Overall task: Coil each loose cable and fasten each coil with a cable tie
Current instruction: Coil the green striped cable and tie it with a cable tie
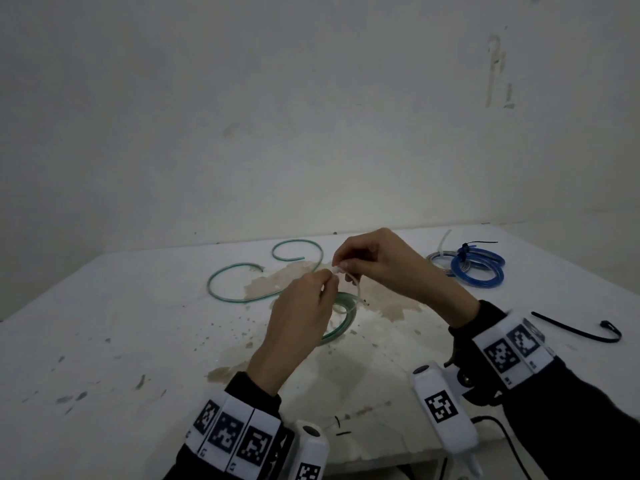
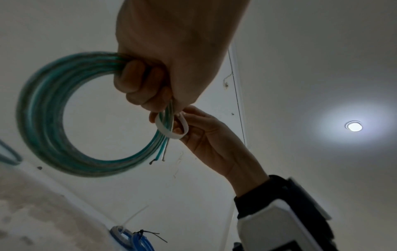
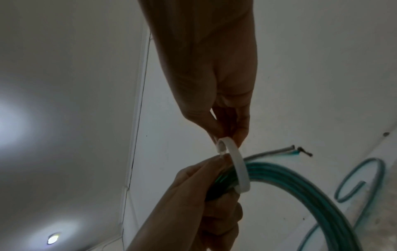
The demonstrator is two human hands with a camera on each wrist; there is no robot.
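Both hands work close under the head camera, raised above the white bench (image 1: 104, 323). Left hand (image 1: 301, 313) has its fingers curled round the gathered turns of a green coil (image 2: 45, 115), holding the bundle together where its cut ends stick out. Right hand (image 1: 384, 268) pinches a white cable tie (image 3: 238, 163) that already loops round the bundle just beside the left fingers. From the wrist views the tie's two ends meet at the right fingertips, but whether the tail has entered the head cannot be told.

As for progress, my reading is that the job is a little past halfway. At the far right of the bench lie two finished coils (image 1: 474, 265), blue ones touching each other, one bound with a white tie and one with a black tie. The green coil in hand is wound but not yet cinched. Still left: a loose green cable (image 1: 239, 282) lying in open curves on the far side of the bench, uncoiled and untied. One spare black tie (image 1: 581, 330) waits near the right wrist, presumably for that last cable.
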